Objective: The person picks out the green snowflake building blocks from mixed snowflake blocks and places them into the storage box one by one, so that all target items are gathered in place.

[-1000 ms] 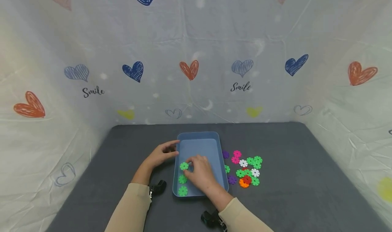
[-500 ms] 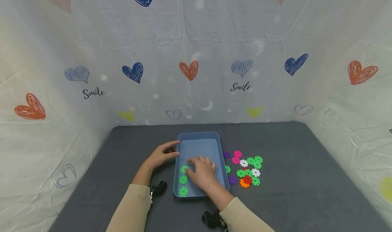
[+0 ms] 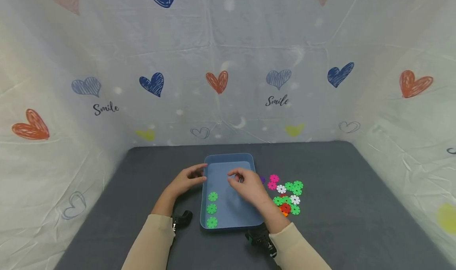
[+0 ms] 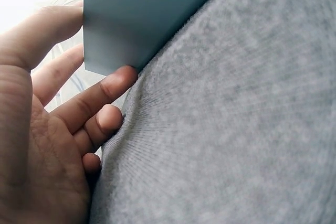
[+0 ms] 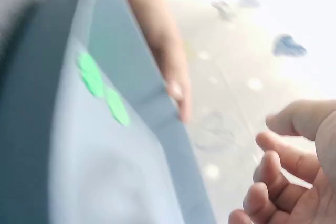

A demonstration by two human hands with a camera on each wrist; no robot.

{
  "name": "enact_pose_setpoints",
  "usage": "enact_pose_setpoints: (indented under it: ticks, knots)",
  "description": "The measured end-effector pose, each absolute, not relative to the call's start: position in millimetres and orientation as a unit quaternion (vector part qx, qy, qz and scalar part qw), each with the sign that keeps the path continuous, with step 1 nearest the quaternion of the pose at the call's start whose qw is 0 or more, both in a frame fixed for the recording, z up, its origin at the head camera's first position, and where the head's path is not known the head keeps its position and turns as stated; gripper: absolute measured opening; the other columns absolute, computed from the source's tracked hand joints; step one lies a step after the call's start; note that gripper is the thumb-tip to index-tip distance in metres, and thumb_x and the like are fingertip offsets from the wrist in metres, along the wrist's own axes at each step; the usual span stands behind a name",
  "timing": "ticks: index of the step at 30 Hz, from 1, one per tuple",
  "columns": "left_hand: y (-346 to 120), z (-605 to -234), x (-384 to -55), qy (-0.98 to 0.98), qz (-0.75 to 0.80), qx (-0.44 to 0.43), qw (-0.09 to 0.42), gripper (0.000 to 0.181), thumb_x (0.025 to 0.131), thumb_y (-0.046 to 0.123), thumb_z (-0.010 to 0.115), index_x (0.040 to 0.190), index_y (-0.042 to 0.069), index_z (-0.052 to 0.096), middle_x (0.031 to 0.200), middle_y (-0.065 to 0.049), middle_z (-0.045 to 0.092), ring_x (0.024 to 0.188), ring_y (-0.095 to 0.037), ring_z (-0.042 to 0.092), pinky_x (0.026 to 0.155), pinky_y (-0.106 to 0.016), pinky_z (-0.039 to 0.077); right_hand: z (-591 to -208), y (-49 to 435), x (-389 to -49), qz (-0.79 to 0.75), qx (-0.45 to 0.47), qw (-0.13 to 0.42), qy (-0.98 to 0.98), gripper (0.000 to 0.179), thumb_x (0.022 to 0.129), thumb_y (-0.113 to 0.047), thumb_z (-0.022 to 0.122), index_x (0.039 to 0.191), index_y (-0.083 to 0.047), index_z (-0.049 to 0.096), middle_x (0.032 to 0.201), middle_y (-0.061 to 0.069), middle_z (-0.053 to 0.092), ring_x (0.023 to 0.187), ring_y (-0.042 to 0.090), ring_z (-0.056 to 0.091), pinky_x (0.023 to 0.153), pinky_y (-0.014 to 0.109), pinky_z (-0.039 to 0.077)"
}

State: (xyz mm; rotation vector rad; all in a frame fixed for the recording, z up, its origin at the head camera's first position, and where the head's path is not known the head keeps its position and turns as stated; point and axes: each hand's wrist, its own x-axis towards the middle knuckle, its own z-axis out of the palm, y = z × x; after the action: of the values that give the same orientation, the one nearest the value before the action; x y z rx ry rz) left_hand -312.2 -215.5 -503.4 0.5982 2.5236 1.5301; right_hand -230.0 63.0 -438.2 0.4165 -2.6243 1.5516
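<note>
A blue tray (image 3: 231,218) lies on the table, with three green notched discs (image 3: 211,209) in a column along its left side. My left hand (image 3: 187,179) touches the tray's left wall with its fingertips; the left wrist view shows the fingers (image 4: 118,81) against the outer wall. Over the tray's right half hovers my right hand (image 3: 247,184), holding nothing, its fingers loosely bent and the thumb apart from them. In the blurred right wrist view the fingers (image 5: 270,167) are off to the side of the tray, away from the green discs.
Right of the tray lies a loose group of notched discs: green ones (image 3: 297,185), pink ones (image 3: 274,178), white ones (image 3: 281,189), a red one (image 3: 285,208) and a purple one (image 3: 263,179). My right forearm hides part of them. A heart-printed curtain (image 3: 246,56) surrounds the dark table (image 3: 338,222).
My right hand has let go of the top green disc, now lying above the other two, and has risen away to the right. My left hand stays at the tray's wall.
</note>
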Motion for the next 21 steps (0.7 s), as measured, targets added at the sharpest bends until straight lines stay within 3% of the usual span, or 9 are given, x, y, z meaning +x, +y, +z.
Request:
enact_pose_setpoints:
  ticks: [9,14,21]
  knots:
    - [-218.2,-506.0,-310.3,0.832,0.511,0.204,0.064,0.058,0.098,0.015,0.072,0.15,0.002,0.051,0.118,-0.016,0.062,0.093,-0.029,0.054,0.076,-0.041,0.045,-433.1,122.2,-244.9,0.522,0.094,0.029,-0.847,0.021,0.1,-0.021,0.069,0.118,-0.01,0.074,0.082,0.003,0.057,0.065,0.018,0.047,0.06,0.031,0.04]
    - [-217.9,-505.0,-311.1,0.833,0.512,0.201,0.066,0.057,0.097,0.017,0.073,0.149,0.006,0.054,0.118,-0.014,0.063,0.096,-0.027,0.055,0.079,-0.04,0.046,-433.3,155.4,-250.6,0.519,0.074,0.035,-0.851,0.028,0.102,-0.024,0.067,0.124,-0.006,0.071,0.087,0.006,0.057,0.067,0.02,0.047,0.06,0.033,0.04]
    - [-217.0,-503.4,-313.5,0.836,0.503,0.209,0.062,0.055,0.097,0.022,0.073,0.148,0.009,0.056,0.114,-0.011,0.063,0.095,-0.025,0.056,0.081,-0.041,0.047,-442.9,199.8,-255.7,0.486,0.045,0.028,-0.872,0.039,0.104,-0.03,0.064,0.132,-0.004,0.067,0.099,0.009,0.059,0.084,0.024,0.051,0.07,0.037,0.043]
